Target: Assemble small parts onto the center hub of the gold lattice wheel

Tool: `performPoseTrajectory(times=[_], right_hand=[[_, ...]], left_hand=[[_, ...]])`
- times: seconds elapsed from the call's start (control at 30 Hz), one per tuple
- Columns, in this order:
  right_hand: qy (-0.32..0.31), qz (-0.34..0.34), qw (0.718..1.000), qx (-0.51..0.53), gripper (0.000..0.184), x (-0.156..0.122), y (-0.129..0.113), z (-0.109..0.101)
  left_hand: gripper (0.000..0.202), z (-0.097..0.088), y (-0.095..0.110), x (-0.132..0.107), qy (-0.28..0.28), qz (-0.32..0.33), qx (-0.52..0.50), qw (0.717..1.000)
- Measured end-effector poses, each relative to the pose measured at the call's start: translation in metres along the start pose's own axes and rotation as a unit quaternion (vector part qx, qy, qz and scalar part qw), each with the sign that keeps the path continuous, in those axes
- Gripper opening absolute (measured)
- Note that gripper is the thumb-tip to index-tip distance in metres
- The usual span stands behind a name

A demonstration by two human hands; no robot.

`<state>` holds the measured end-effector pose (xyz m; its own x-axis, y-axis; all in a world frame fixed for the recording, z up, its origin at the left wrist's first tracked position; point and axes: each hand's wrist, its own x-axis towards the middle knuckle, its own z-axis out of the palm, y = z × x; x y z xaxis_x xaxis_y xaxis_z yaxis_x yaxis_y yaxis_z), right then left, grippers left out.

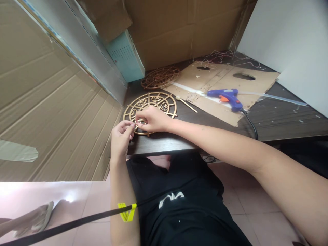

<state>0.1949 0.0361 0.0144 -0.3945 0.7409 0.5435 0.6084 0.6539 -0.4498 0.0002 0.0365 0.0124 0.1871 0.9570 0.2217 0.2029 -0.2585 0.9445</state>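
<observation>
A round gold openwork ornament (pixel 169 98) with scroll patterns and spokes lies flat near the table's front edge. My left hand (pixel 123 133) is at its front left rim, thumb and fingertips pinched together. Over the ornament's front half reaches my right hand (pixel 153 119), its thumb and index finger also closed, their tips almost meeting those of the left. Whatever small thing sits between the fingertips is too small to name. Part of the ornament is hidden beneath the right hand.
Behind lies a second round openwork piece (pixel 160 77), reddish brown. A blue glue gun (pixel 225 95) with a cable rests on a cardboard sheet (pixel 222 114). A thin stick (pixel 188 105) lies right of the ornament. Cardboard (pixel 77 112) walls the left; a light-blue box (pixel 125 56) stands behind.
</observation>
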Motion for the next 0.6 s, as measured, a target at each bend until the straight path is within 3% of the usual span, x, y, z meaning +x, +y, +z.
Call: performPoseTrajectory(times=[0.37, 0.6], right_hand=[[0.015, -0.018, 1.000, 0.012, 0.015, 0.0006, 0.0034, 0.0039], [0.001, -0.026, 0.999, 0.023, 0.015, -0.0006, 0.0007, 0.0018]], left_hand=[[0.006, -0.0009, 0.0009, 0.0019, -0.017, -0.023, -0.069, 0.997], [0.014, -0.0010, 0.0005, 0.0017, -0.029, -0.012, -0.061, 0.998]])
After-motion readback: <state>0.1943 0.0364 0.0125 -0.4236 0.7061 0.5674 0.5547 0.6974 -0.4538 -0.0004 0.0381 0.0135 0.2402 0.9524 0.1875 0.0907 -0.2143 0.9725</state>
